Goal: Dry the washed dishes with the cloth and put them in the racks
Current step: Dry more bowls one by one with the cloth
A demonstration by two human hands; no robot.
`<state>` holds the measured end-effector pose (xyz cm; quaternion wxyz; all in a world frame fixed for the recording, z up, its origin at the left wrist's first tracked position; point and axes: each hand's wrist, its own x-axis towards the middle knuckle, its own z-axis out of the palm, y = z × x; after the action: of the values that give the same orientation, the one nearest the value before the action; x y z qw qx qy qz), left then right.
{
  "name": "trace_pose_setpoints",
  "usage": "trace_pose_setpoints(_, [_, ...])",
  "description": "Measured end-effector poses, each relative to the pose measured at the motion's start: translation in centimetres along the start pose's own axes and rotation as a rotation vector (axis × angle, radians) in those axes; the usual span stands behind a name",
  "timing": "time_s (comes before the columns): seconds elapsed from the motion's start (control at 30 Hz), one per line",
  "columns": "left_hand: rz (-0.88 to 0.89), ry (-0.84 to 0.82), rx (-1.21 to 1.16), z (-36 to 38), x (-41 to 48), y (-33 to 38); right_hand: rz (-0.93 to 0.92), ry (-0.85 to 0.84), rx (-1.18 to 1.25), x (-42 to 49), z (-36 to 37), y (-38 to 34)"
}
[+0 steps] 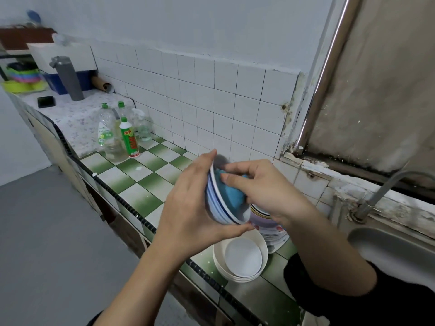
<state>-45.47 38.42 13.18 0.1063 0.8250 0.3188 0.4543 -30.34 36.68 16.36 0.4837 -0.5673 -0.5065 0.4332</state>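
Left hand is gripping a tilted bowl above the counter; right hand is gripping a cloth pressed inside it.

You can't read any words or numbers here. The white bottle with the green cap on the surface has a green label with red marks, but they are too blurry to read. The clear bottle beside it has a small green label, also too blurry.
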Motion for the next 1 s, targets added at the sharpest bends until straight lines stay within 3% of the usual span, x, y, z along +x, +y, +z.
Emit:
trace_pose_setpoints(0.2, [0.008, 0.000, -0.040, 0.3, -0.4, -0.5, 0.125, -0.126, 0.499, -0.5, 0.7, -0.5])
trace_pose_setpoints(0.37, [0.005, -0.030, -0.014, -0.5, -0.4, -0.9, 0.207, -0.310, 0.732, -0.3, -1.2, -0.4])
trace_pose_setpoints(0.5, [-0.164, -0.095, -0.154, -1.4, -0.7, -1.3, 0.103, -0.292, 0.838, -0.2, -4.4, -0.4])
trace_pose_setpoints(0.6, [-0.299, -0.090, -0.363, -2.1, -0.7, -1.2, -0.133, -0.239, 0.638, -0.5, -5.6, -1.7])
trace_pose_setpoints(0.7, [-0.321, -0.100, -0.462, -2.9, -0.2, -1.1, -0.390, -0.139, 0.123, -0.8, -6.1, -2.9])
trace_pose_setpoints(0.8, [-0.286, -0.127, -0.483, -3.4, 0.5, -0.7, -0.704, -0.304, -0.527, -1.0, -5.7, -4.1])
trace_pose_setpoints(0.87, [-0.257, -0.159, -0.481, -3.6, 0.9, -0.3, -0.872, -0.426, -0.780, -0.9, -4.9, -4.3])
trace_pose_setpoints(1.0, [-0.239, -0.208, -0.524, -3.6, 1.2, 0.2, -1.217, -0.390, -1.225, -0.1, -2.7, -3.4])
